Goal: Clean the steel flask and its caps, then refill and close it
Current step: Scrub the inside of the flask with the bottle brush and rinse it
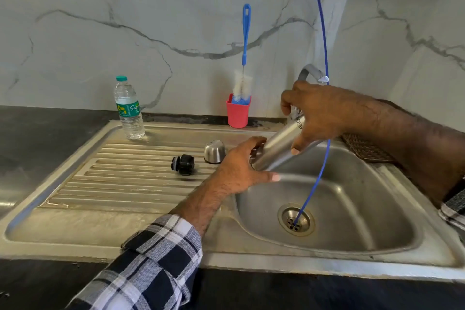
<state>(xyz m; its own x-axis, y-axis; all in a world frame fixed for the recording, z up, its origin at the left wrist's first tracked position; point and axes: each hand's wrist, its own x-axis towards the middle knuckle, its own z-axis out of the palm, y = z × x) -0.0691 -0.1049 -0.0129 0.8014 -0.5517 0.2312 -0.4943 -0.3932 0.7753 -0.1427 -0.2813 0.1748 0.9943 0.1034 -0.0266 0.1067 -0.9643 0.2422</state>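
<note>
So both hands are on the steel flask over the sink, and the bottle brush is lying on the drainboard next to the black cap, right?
Not quite. In the head view the bottle brush stands upright in the red cup by the wall, not on the drainboard. The rest holds: both hands hold the steel flask over the sink.

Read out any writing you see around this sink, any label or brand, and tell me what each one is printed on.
"Sig": the opening of a white script word on the green label of the clear plastic water bottle; the rest and the fine print are too small to read.
Dark letters on the steel flask, beside the right hand: mostly covered, unreadable.
No other writing shows.
</note>
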